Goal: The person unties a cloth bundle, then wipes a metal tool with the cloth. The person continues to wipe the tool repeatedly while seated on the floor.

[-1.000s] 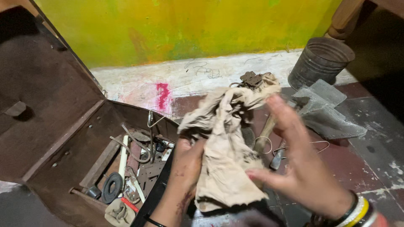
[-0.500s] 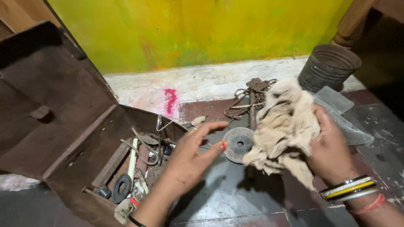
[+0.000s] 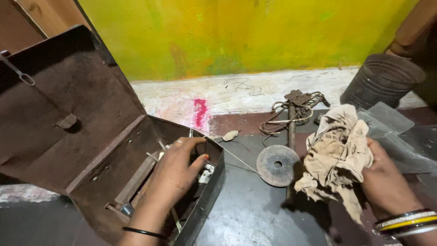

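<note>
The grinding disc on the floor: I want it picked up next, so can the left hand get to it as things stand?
Probably yes. The left hand is inside the open metal toolbox, empty as far as shows; the grinding disc lies uncovered just beyond the box's edge.

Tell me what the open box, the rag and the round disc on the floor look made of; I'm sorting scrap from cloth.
Box: looks like sheet metal, brown and dull, probably rusted, with thin folded edges and a hasp. Rag: woven cloth, beige and stained, crumpled in soft folds in the right hand. Disc: grey, grainy and matte with a centre hole, possibly an abrasive stone or worn metal; hard to tell.
</note>
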